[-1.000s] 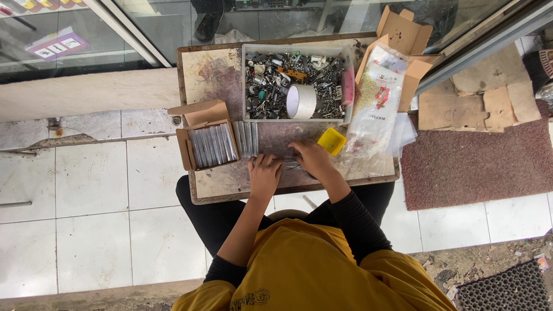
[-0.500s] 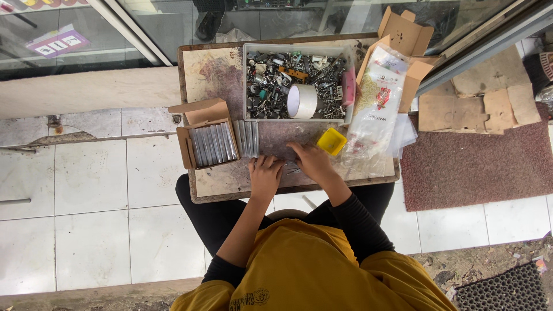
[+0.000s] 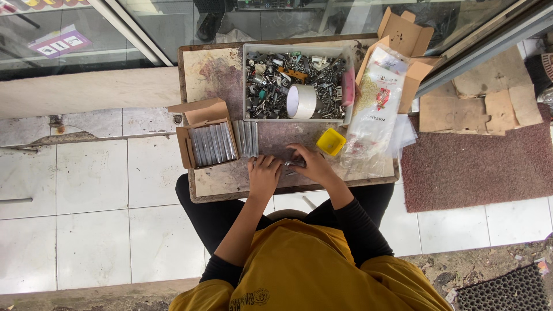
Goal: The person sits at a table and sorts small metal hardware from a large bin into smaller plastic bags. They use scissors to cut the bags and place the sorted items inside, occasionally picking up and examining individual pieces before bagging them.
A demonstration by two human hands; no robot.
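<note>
My left hand and my right hand meet at the near edge of a small worn wooden table. Both have curled fingers closed on a small dark metal part held between them just above the tabletop. A row of narrow silvery packets lies just beyond my left hand. A small yellow tub stands just beyond my right hand.
An open cardboard box of silvery packets sits at the table's left. A grey tray of mixed metal hardware holds a tape roll. Clear plastic bags and a cardboard box lie right. A red mat covers the tiled floor.
My right hand has drawn slightly closer to my left hand and the table's near edge. Everything else stays where it was.
</note>
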